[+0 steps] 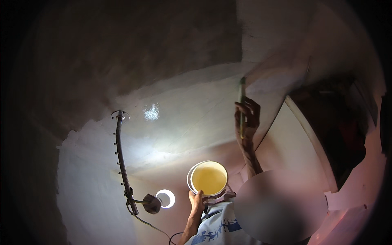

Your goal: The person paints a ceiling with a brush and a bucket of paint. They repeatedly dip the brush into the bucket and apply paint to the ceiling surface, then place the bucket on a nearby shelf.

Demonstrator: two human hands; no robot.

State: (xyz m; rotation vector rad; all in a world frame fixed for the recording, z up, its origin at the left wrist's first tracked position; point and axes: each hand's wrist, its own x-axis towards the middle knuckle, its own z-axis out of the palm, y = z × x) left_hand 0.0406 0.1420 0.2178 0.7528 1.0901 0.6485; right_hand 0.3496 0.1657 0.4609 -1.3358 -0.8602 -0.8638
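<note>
1. i see the right hand (247, 115) raised, fingers (244, 108) curled shut around a thin tool handle (242, 107); the handle runs upright through the grip, its top end touching the pale ceiling (192, 106) above the fingertips. i cannot tell what kind of tool it is.
2. the left hand (197, 201) sits lower, fingers closed on the near rim of a white bowl (207, 178); thumb lies over the edge. the bowl holds a yellowish liquid, directly above the knuckles.
3. the two hands are well apart, the bowl below and left of the raised hand.
4. left of the bowl hand, near it: a glowing ring lamp (165, 199) beside a dark socket (152, 203) with a cable.
5. further left, a dark ribbed conduit (121, 157) climbs to a round ceiling mount (120, 115).
6. below the wrists, a blue-and-white printed shirt (220, 226).
</note>
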